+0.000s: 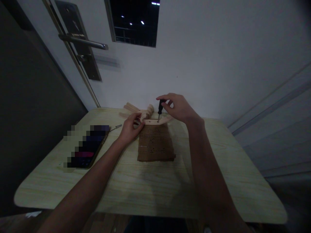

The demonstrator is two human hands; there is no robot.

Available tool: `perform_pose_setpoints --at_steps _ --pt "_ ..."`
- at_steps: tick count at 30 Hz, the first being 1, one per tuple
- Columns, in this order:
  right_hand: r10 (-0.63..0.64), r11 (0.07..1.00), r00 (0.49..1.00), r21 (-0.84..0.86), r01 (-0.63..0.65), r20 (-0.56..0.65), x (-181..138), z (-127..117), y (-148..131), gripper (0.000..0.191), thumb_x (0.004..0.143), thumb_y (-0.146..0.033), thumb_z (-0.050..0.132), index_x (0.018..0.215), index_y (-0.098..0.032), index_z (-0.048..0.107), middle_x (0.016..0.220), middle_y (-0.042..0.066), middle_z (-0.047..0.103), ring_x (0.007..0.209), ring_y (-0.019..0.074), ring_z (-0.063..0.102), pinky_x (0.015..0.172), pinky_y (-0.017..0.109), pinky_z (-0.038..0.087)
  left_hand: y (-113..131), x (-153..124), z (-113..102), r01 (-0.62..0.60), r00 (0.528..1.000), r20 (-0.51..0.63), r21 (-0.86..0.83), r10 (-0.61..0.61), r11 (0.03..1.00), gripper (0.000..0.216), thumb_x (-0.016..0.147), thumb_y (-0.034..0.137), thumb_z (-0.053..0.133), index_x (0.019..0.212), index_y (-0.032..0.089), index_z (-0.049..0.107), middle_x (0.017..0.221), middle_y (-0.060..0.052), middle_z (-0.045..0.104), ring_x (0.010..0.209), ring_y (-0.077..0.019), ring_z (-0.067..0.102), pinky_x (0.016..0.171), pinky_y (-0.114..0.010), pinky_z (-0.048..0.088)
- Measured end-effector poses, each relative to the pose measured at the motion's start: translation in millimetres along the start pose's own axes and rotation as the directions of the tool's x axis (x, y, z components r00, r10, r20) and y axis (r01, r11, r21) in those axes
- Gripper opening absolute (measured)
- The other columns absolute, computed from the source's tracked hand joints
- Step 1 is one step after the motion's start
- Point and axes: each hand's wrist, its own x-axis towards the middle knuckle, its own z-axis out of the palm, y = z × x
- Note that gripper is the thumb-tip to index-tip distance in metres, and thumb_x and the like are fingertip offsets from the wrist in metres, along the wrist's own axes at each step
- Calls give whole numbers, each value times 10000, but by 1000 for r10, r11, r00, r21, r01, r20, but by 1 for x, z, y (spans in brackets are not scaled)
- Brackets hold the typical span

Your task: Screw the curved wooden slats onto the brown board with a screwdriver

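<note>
My right hand pinches the black handle of a screwdriver from above. The tool stands nearly upright, its tip at a hole in a pale wooden piece. The thumb and fingers of my left hand close on the left end of that piece. It lies at the far end of a brown wooden board marked with several small dark holes. Just behind, a rounded, ridged wooden part and pale wooden strips are partly hidden by my left hand.
A phone, partly pixelated, lies on the left of the pale table. Beside it is a thin metal rod. Behind the table rises a white door with a metal handle and a dark window.
</note>
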Motion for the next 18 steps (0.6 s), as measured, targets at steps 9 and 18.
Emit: perform_pose_setpoints --at_steps 9,18 --pt "21 997 1000 69 -21 0 0 -7 -7 252 812 -158 603 1046 -198 685 884 21 704 635 124 568 690 284 464 0 0 -1 11 1000 9 10 -11 1000 381 828 351 623 1154 157 586 1124 -119 666 867 -176 643 704 -298 566" --pt "59 998 995 -33 -62 -82 2 -1 -3 94 802 -257 714 842 -180 677 707 2 624 653 131 536 647 274 384 2 0 -1 17 1000 11 2 -17 1000 395 823 361 617 1156 152 580 1099 -110 667 872 -180 643 714 -303 570"
